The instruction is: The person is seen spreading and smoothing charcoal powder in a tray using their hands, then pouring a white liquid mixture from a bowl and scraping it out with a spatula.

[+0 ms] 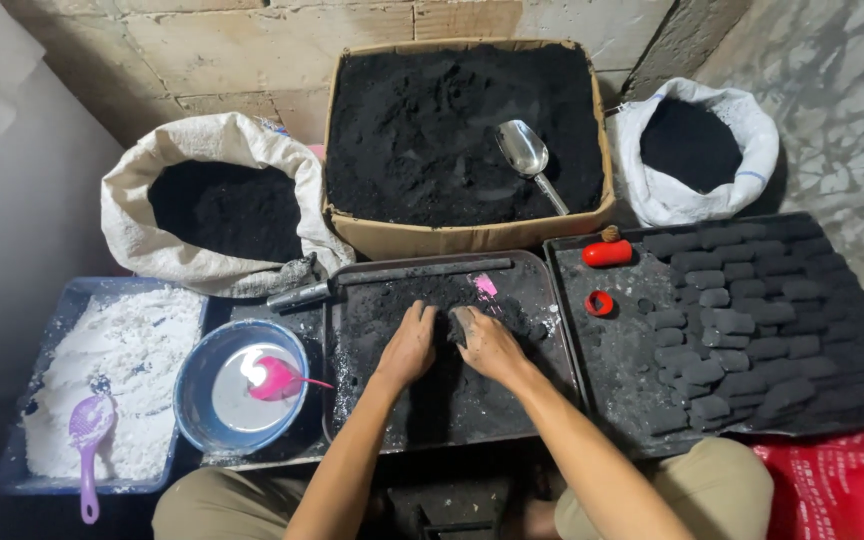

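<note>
I see both hands on middle tray [352, 420] — left hand [410, 345] fingers pressed together on black powder [392, 300], right hand [487, 343] curled round dark lump [461, 322]. At 3 o'clock, many shaped blocks [752, 330] done; box [467, 238] at 12 full.

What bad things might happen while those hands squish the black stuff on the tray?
The pink scrap lies right beside the black powder on the middle tray, so it may get kneaded into the lump under the right hand. The left hand, coated in powder, might smear black into the blue bowl close beside the tray. The finished black blocks sit near the right elbow, so a bump might knock them.
</note>
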